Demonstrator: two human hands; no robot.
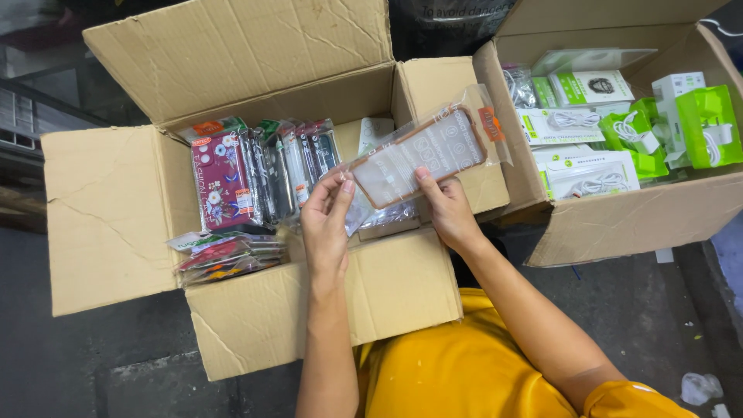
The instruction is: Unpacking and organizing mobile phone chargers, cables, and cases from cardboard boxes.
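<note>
Phone case (422, 155) in a glossy, crinkled clear plastic sleeve is held up over the open cardboard box (255, 310); the case is a flat rounded rectangle, translucent with an orange-brown rim. Its long axis runs diagonally, the lower end at the left near the hands and the upper end pointing up and right toward the sleeve's orange header tab. The left hand (325, 220) pinches the sleeve's lower left corner between thumb and fingertips, and the right hand (447, 209) pinches its lower edge, thumb pressed on the front. Below, inside the matte, creased box, more sleeved phone cases (263, 166) stand on edge in a row, the nearest dark red with a floral print. A second carton (619, 220) to the right holds white and green charger packages (642, 131).
</note>
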